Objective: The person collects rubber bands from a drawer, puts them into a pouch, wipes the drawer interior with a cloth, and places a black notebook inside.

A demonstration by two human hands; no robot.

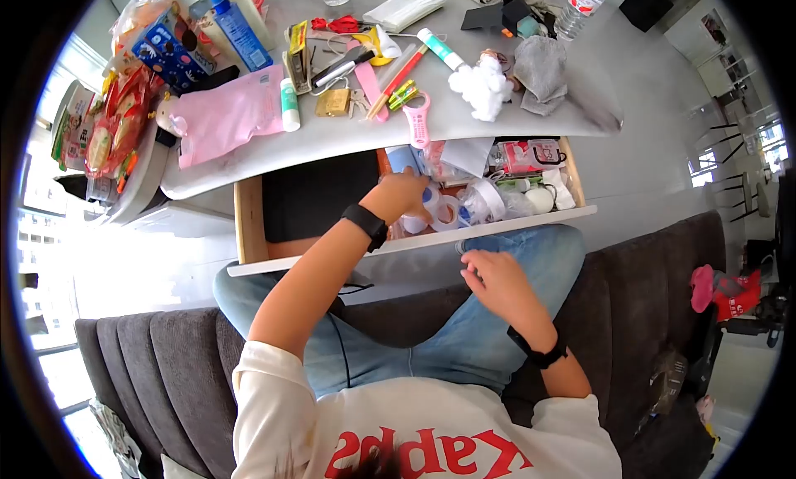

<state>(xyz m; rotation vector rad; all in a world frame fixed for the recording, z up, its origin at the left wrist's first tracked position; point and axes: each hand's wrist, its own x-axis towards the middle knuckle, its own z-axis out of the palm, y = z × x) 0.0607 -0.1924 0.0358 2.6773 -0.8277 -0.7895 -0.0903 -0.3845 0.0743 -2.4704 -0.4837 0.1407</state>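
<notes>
An open drawer [414, 239] juts out under the tabletop. My left hand [400, 197] reaches down into its middle, beside white rolls [445, 212]; its fingertips are hidden among the items, so a grip cannot be made out. My right hand [496, 282] hovers over my right thigh, in front of the drawer, fingers apart and holding nothing. A dark flat item [319, 195] fills the drawer's left part. In the right part lie a red and white pack [531, 154], clear plastic items [481, 201] and a white round object [539, 200].
On the table [332, 139] are a pink bag [232, 114], a blue bottle [240, 33], a padlock [333, 103], pens, pink scissors-like handles [417, 118], a white fluffy item [482, 86], a grey cloth [541, 71] and a water bottle [580, 11]. A sofa [647, 288] is behind me.
</notes>
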